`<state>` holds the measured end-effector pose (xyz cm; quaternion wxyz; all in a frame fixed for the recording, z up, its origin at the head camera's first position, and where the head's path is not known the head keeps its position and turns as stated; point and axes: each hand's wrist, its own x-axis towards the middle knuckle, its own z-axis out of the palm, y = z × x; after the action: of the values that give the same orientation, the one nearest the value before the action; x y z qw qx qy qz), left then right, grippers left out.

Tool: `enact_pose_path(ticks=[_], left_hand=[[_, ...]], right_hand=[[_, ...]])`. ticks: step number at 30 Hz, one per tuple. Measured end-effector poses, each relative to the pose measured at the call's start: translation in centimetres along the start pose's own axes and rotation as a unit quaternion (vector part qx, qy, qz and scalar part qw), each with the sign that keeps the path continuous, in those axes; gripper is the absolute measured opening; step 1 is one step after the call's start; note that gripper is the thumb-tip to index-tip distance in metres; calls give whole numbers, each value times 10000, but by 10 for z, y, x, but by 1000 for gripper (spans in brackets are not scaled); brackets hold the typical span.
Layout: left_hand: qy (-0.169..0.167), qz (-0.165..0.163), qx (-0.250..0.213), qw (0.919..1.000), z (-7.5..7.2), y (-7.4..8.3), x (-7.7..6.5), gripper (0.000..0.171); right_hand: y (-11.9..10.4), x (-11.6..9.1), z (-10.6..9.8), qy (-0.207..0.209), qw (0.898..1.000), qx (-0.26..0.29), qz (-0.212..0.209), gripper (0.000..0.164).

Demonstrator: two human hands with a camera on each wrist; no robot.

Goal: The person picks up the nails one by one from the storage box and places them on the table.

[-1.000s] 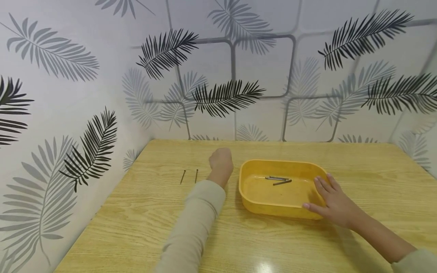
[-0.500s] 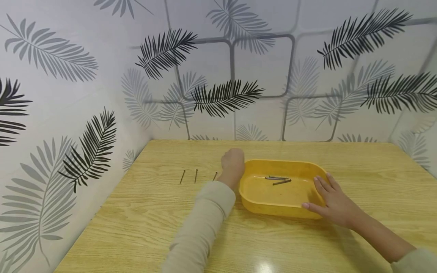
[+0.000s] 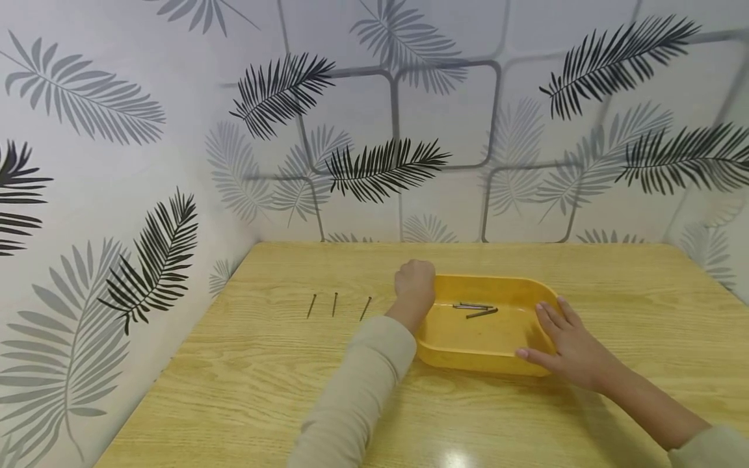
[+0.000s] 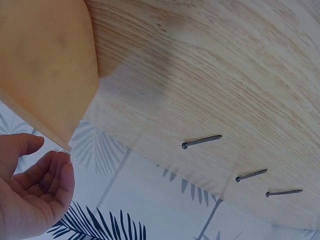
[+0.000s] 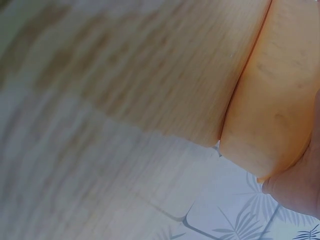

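Note:
A yellow plastic tray [image 3: 486,361] stands on the table with several nails [image 3: 482,314] lying inside. My left hand [image 3: 417,286] is over the tray's far left corner. In the left wrist view its fingers [image 4: 62,175] are loosely bent beside the tray rim [image 4: 60,141], with a gap to the thumb and nothing between them. My right hand [image 3: 576,351] rests across the tray's right end, fingers spread over the rim and thumb on the front edge. Three nails lie in a spaced row left of the tray: a left one [image 3: 311,305], a middle one [image 3: 335,304] and a right one [image 3: 365,309].
The wooden table [image 3: 246,383] ends at a wall [image 3: 363,214] with leaf-patterned covering behind it. Another patterned wall [image 3: 76,195] runs along the left side.
My left hand has moved right, away from the row of nails to the tray's left rim, uncovering the third nail. The right hand has stayed on the tray.

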<state>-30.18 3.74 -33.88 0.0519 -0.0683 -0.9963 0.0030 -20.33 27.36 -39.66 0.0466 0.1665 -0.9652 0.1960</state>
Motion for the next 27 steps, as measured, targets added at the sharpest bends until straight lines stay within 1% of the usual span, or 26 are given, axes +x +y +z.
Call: enact_pose_path(ticks=[4,9,13,18,21,24,27], left_hand=[[40,23,-52,10000,2,7,0,17],[-6,51,-177,9998,6,14,0,17],[17,130,-272,9995,9,20,-2,17],[27,383,-279,9989,12,25,-6,11],[-44,593,-233,9980,14,28,-8,12],[-188,884,-79,9959,19,32,-6,14],[-431,1046,-104,9935,22,36,-3,14]], right_hand=[[0,0,-1,16,10000,9,-12,91],[-1,-1,-1,47,10000,33,-26,91],[-2,-1,-1,47,10000,59,-26,91],[-2,-1,-1,36,10000,50,-17,91],[-1,-1,-1,52,10000,26,-12,91],[0,-1,0,67,10000,-1,-13,91],[1,0,0,67,10000,7,-17,91]])
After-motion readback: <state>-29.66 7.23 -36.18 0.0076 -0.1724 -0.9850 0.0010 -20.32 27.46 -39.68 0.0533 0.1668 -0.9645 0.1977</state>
